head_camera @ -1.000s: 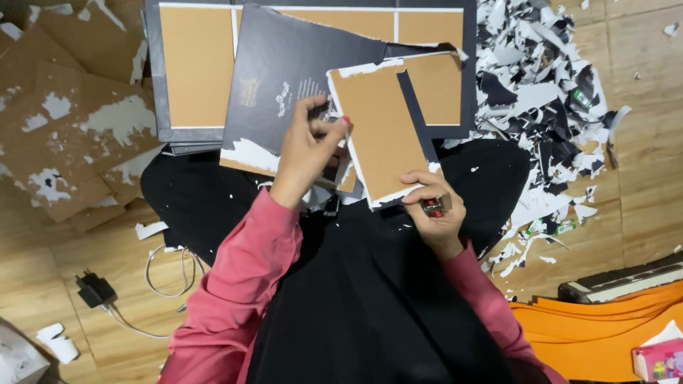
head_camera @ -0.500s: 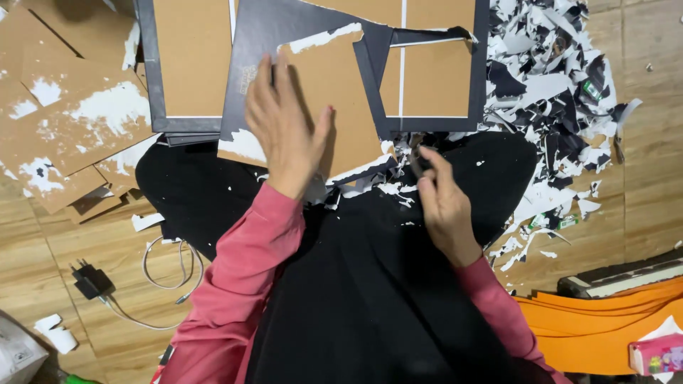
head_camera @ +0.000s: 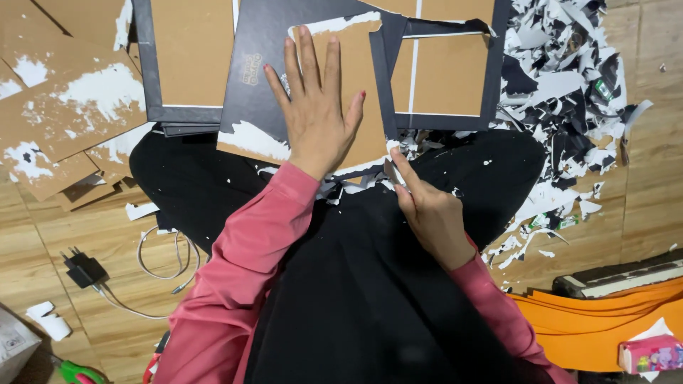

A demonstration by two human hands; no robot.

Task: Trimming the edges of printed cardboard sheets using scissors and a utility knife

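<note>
We see the flat brown cardboard panel with a torn dark paper covering [head_camera: 313,92] lying across the lap, left hand [head_camera: 316,114] spread flat on it. The right hand [head_camera: 430,213] sits just right of it at its near edge, pinching a small scraper blade [head_camera: 393,173]. Behind the panel lie dark-framed brown boards [head_camera: 445,71]. Left of them, a stack of stripped brown cardboard sheets [head_camera: 64,121]. Right, a heap of torn paper scraps [head_camera: 569,85]. Near left on the wooden plank floor [head_camera: 654,171]: black plug charger with white cable [head_camera: 85,269]. Near right: orange sheets [head_camera: 590,327].
</note>
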